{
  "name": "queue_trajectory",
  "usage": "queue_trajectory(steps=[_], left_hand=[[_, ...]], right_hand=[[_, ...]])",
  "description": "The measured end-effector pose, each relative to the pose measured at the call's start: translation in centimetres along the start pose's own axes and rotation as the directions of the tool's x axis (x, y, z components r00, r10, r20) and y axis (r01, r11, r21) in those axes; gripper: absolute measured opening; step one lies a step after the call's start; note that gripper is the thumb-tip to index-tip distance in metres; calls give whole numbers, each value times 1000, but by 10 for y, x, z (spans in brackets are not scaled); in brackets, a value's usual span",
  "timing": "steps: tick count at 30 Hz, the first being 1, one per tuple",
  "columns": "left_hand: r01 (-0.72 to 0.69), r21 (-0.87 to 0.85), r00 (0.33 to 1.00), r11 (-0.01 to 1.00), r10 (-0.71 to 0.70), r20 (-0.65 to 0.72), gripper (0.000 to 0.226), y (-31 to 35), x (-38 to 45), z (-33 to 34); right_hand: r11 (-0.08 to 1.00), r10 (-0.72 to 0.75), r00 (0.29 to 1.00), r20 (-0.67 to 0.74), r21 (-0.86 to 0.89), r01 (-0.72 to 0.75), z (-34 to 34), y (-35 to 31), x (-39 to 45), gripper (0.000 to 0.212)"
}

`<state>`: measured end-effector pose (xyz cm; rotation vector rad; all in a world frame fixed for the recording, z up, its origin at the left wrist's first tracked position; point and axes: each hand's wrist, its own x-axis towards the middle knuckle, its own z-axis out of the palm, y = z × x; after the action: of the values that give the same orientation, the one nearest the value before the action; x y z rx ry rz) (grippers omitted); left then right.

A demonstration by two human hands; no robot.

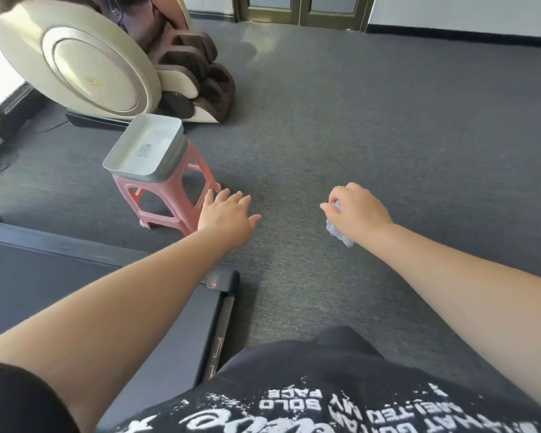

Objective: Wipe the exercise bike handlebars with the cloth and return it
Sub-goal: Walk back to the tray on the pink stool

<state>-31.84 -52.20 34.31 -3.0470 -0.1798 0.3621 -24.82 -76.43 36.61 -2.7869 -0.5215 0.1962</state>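
Note:
My right hand (358, 210) is closed around a small grey-blue cloth (338, 228), which hangs out below the fist over the grey carpet. My left hand (228, 215) is stretched forward with its fingers spread and nothing in it, just right of a pink plastic stool (169, 195). A grey rectangular tray (119, 154) sits on top of the stool with nothing in it but a label. No exercise bike or handlebars are in view.
A dark treadmill deck (44, 270) lies at the lower left, its end cap by my left forearm. A cream and brown massage chair (85, 60) stands at the back left. Doors (300, 9) are at the far wall. Grey carpet (388, 120) spreads to the right.

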Motion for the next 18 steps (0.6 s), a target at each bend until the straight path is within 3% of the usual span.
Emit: queue_trajectory(steps=[6, 13, 18], left_hand=[[29, -13, 999, 999, -30, -37, 59, -7, 91, -16], [251, -62, 967, 966, -254, -36, 56, -47, 177, -30], [441, -127, 894, 889, -447, -23, 57, -82, 193, -29]], right_hand=[[998, -69, 996, 53, 3, 69, -4, 16, 122, 29], [965, -259, 959, 113, -12, 262, -20, 6, 279, 29], [917, -391, 902, 184, -11, 399, -7, -35, 351, 29]])
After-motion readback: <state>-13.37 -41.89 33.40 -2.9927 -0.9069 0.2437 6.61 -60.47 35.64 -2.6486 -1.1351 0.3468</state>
